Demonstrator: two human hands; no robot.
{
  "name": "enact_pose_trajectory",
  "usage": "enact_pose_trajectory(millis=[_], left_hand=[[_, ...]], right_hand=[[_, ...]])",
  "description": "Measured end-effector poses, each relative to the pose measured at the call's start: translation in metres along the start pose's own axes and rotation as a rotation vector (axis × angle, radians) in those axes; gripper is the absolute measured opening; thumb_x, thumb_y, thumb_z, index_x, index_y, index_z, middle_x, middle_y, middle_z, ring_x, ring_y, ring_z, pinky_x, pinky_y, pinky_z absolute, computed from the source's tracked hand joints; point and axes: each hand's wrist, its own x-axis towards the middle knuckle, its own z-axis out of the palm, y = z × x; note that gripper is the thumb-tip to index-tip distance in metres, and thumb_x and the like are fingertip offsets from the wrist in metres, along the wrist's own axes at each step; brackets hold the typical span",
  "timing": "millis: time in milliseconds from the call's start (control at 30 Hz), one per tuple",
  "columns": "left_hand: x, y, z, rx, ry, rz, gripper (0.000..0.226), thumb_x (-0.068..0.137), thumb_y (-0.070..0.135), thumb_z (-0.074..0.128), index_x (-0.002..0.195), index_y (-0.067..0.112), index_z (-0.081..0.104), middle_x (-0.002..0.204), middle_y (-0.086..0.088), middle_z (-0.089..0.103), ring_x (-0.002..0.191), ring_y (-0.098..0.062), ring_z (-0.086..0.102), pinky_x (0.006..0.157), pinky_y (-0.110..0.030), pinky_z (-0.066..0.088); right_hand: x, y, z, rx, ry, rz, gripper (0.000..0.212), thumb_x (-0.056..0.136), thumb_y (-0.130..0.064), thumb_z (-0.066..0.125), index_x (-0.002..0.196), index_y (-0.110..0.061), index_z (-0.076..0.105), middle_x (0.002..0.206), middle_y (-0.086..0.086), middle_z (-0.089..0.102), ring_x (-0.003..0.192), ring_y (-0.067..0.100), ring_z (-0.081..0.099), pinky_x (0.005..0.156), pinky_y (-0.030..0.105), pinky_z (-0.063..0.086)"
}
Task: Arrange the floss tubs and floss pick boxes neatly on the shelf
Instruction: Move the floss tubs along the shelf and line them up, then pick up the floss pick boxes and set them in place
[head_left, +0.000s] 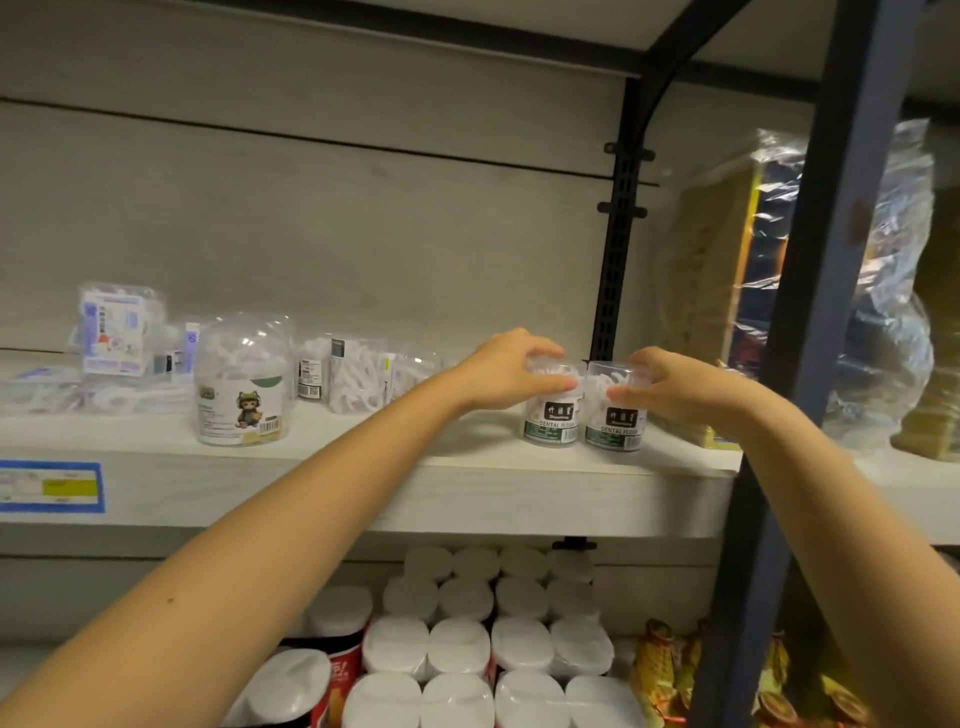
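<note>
Stood side by side, touching, at the front edge of the shelf (467, 499) just left of the dark upright post (810, 312): two clear floss tubs, each packed with white floss picks, left tub (551, 415) clasped round its top by the left hand (506, 369), right tub (615, 421) clasped likewise by the right hand (670, 387). Farther left of the post, apart from the pair, stood a larger clear tub (241, 384) of white picks with a cartoon label. Behind it lay clear floss pick boxes (358, 376), jumbled.
</note>
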Motion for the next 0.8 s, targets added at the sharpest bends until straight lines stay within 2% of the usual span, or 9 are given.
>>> enact_pose_trajectory(millis=[167, 300, 367, 400, 467, 500, 567, 667, 800], left_hand=[[0.004, 0.001, 0.008, -0.019, 0.039, 0.008, 0.049, 0.089, 0.033, 0.059, 0.132, 0.013, 0.051, 0.135, -0.007, 0.050, 0.122, -0.022, 0.048, 0.094, -0.025, 0.036], [0.004, -0.001, 0.013, 0.112, 0.024, 0.004, 0.055, 0.090, 0.040, 0.054, 0.139, 0.015, 0.043, 0.140, -0.009, 0.043, 0.126, -0.025, 0.044, 0.102, -0.034, 0.038], [-0.002, -0.002, 0.012, 0.230, 0.034, 0.009, 0.062, 0.091, 0.047, 0.049, 0.144, 0.018, 0.032, 0.145, -0.006, 0.036, 0.130, -0.023, 0.039, 0.104, -0.040, 0.037], [-0.008, -0.002, 0.008, 0.269, 0.076, 0.026, 0.063, 0.091, 0.049, 0.047, 0.144, 0.019, 0.031, 0.146, -0.004, 0.034, 0.131, -0.022, 0.037, 0.104, -0.041, 0.037], [-0.025, 0.000, -0.005, 0.287, 0.206, 0.085, 0.056, 0.092, 0.048, 0.046, 0.139, 0.018, 0.039, 0.141, -0.001, 0.040, 0.127, -0.020, 0.042, 0.100, -0.041, 0.040], [-0.036, -0.001, -0.015, 0.274, 0.265, 0.114, 0.049, 0.092, 0.046, 0.048, 0.132, 0.018, 0.046, 0.134, 0.000, 0.048, 0.120, -0.019, 0.048, 0.097, -0.041, 0.043], [-0.065, -0.006, -0.036, 0.233, 0.325, 0.145, 0.035, 0.091, 0.043, 0.051, 0.114, 0.019, 0.059, 0.113, 0.004, 0.062, 0.099, -0.017, 0.058, 0.088, -0.039, 0.048], [-0.113, -0.024, -0.069, 0.195, 0.356, 0.113, 0.024, 0.087, 0.043, 0.052, 0.094, 0.023, 0.065, 0.089, 0.012, 0.066, 0.081, -0.011, 0.060, 0.076, -0.036, 0.051], [-0.177, -0.062, -0.110, 0.073, 0.409, 0.034, 0.021, 0.085, 0.038, 0.056, 0.088, 0.022, 0.068, 0.081, 0.008, 0.068, 0.076, -0.013, 0.062, 0.072, -0.035, 0.052]], right_hand=[[0.008, 0.005, 0.003, -0.090, -0.020, -0.001, 0.061, 0.094, -0.034, 0.049, 0.143, -0.006, 0.026, 0.150, 0.014, 0.029, 0.132, 0.030, 0.036, 0.105, 0.039, 0.032], [0.012, 0.007, 0.007, -0.124, 0.014, 0.012, 0.065, 0.094, -0.038, 0.048, 0.144, -0.005, 0.023, 0.156, 0.012, 0.014, 0.139, 0.032, 0.025, 0.111, 0.041, 0.024], [0.007, 0.004, 0.011, -0.133, 0.186, -0.045, 0.069, 0.092, -0.041, 0.049, 0.146, -0.007, 0.022, 0.157, 0.010, 0.008, 0.142, 0.032, 0.015, 0.114, 0.044, 0.018], [0.001, -0.001, 0.014, -0.117, 0.308, -0.110, 0.069, 0.090, -0.041, 0.052, 0.145, -0.009, 0.024, 0.156, 0.010, 0.012, 0.142, 0.031, 0.015, 0.114, 0.044, 0.019], [-0.016, -0.017, 0.021, -0.048, 0.506, -0.307, 0.059, 0.088, -0.036, 0.055, 0.140, -0.015, 0.036, 0.149, 0.006, 0.029, 0.137, 0.025, 0.027, 0.108, 0.037, 0.027], [-0.026, -0.027, 0.026, -0.009, 0.551, -0.408, 0.050, 0.088, -0.035, 0.055, 0.134, -0.020, 0.043, 0.141, 0.002, 0.040, 0.130, 0.020, 0.035, 0.102, 0.032, 0.030], [-0.043, -0.050, 0.038, 0.071, 0.522, -0.552, 0.034, 0.085, -0.037, 0.051, 0.118, -0.028, 0.053, 0.119, -0.008, 0.055, 0.111, 0.010, 0.049, 0.091, 0.027, 0.038], [-0.063, -0.090, 0.060, 0.133, 0.378, -0.653, 0.023, 0.080, -0.043, 0.050, 0.101, -0.036, 0.057, 0.091, -0.025, 0.059, 0.087, -0.004, 0.058, 0.072, 0.017, 0.047], [-0.076, -0.137, 0.094, 0.142, 0.270, -0.707, 0.011, 0.082, -0.043, 0.053, 0.091, -0.044, 0.058, 0.082, -0.028, 0.061, 0.089, -0.009, 0.057, 0.063, 0.014, 0.048]])
